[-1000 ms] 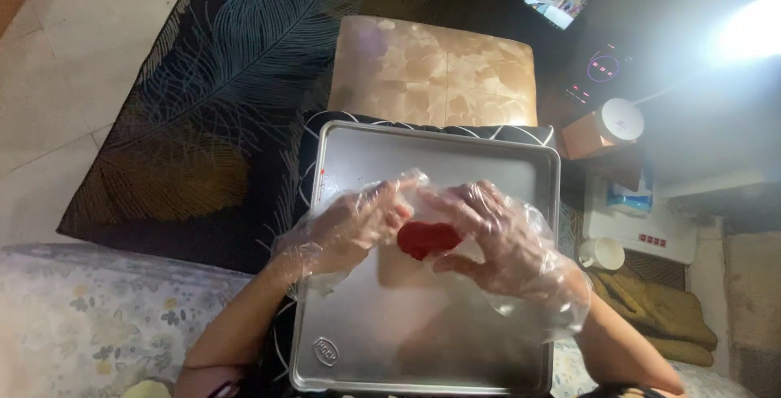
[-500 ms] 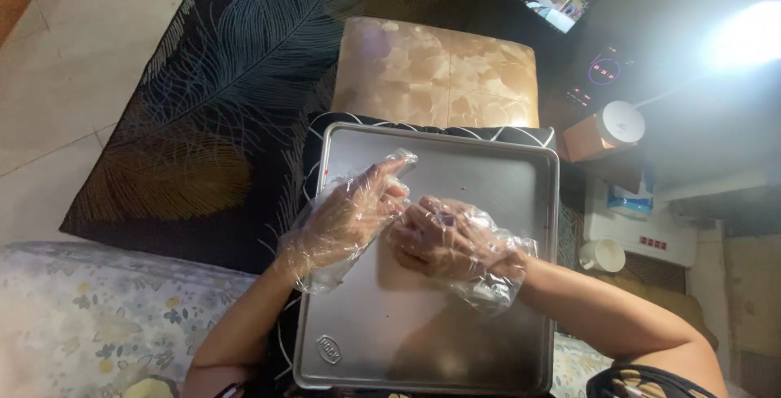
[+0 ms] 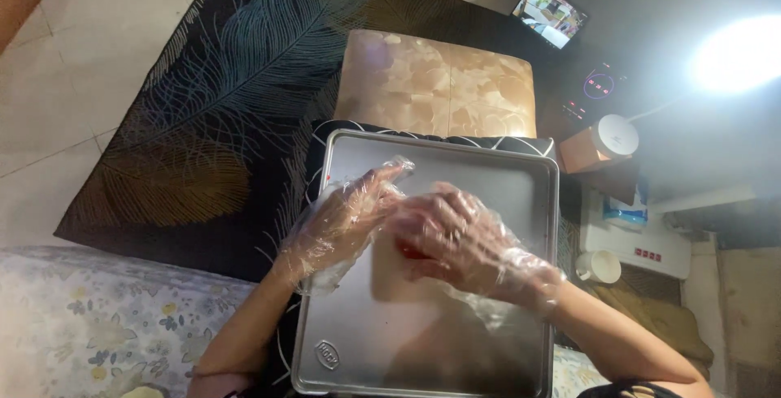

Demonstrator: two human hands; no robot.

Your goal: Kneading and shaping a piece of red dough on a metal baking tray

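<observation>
A rectangular silver metal baking tray (image 3: 488,178) with a raised rim carries the work, and near its middle, a little toward the left edge, lies a small red soft lump (image 3: 409,250), most of it hidden. Only a thin red sliver shows under the right hand (image 3: 455,235), which wears a loose clear plastic glove and lies palm down over the lump, fingers curled and pressed onto it. The left hand (image 3: 346,215), gloved the same way, rests just beside it, fingers stretched toward the tray's far edge, its inner edge touching the right hand's fingers; it seems to brace the lump from the side, though whether it touches the lump itself cannot be told.

The lump looks light and pliable, likely a dough or paste that yields under the palm and may cling to the thin gloves. It would be best taken from both sides with cupped fingers, since a hard pinch would deform it. The smooth metal probably lets it slide.

Both forearms come up from the near edge of the tray, the right one crossing in from the near right corner, wrist bent down. A beige square cushioned stool (image 3: 439,85) stands just past the far edge, on a dark rug with a feather pattern (image 3: 220,121).
</observation>
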